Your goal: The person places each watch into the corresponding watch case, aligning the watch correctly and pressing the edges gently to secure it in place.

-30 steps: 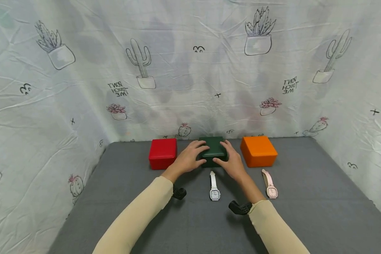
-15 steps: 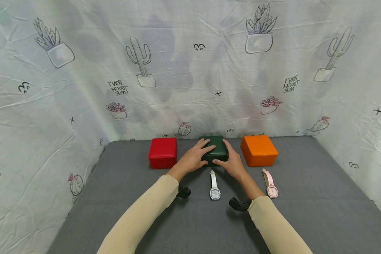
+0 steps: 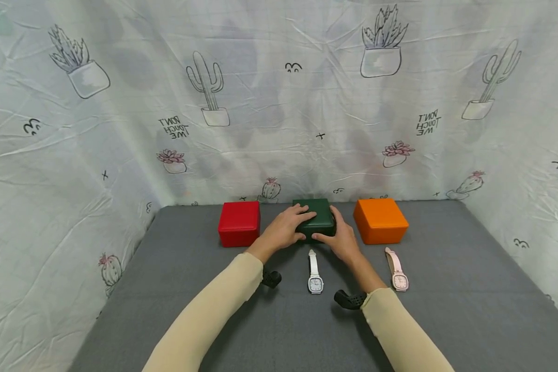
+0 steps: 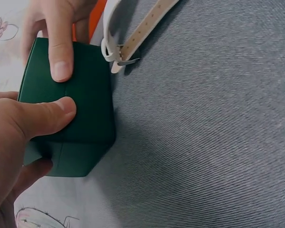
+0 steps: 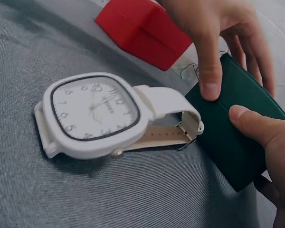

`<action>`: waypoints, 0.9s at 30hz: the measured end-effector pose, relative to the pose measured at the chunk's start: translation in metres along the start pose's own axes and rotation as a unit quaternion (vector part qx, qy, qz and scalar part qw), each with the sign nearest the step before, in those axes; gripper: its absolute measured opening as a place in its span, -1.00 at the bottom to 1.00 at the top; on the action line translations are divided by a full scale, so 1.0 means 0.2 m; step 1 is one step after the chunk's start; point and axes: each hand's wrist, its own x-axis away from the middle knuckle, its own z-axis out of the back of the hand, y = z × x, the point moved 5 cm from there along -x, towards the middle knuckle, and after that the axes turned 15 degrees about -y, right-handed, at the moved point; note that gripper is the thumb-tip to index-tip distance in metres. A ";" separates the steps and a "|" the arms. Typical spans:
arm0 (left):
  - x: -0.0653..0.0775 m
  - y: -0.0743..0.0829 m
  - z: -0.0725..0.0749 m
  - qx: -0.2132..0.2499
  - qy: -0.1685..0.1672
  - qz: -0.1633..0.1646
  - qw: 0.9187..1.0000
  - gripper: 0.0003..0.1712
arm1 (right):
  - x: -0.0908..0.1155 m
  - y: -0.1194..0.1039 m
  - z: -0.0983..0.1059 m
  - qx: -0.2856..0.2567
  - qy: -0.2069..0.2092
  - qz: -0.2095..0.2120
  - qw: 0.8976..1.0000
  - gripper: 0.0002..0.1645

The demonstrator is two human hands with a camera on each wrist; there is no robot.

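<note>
A green box [image 3: 323, 222] stands at the back middle of the grey table, its lid down. My left hand [image 3: 281, 227] grips its left side, with the thumb on the front face and fingers reaching over the top. From the right, my right hand [image 3: 341, 236] holds it, thumb also on the front. In the left wrist view both thumbs press the front of the green box [image 4: 92, 95] close together. Just in front lies a white watch [image 3: 315, 284], its strap pointing to the box; its square dial [image 5: 95, 109] fills much of the right wrist view.
Left of the green box is a red box [image 3: 239, 225], and to its right an orange box [image 3: 381, 222]. A pink watch [image 3: 399, 280] lies in front of the orange one. Behind the table hangs a white curtain [image 3: 260, 93] printed with cacti.
My left hand has moved right and closed in on the green box, fingers further across its top. My right hand has come in slightly against its side. The watches and other boxes stay put.
</note>
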 end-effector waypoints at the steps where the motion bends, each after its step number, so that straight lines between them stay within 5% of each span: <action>1: 0.00 0.00 0.00 0.000 -0.001 0.001 1.000 -0.17 | 0.00 0.00 0.00 0.002 0.003 -0.002 1.000 0.22; 27: -0.03 -0.02 0.05 0.055 -0.008 0.021 0.998 -0.18 | -0.01 0.00 0.02 0.008 0.016 0.005 1.000 0.16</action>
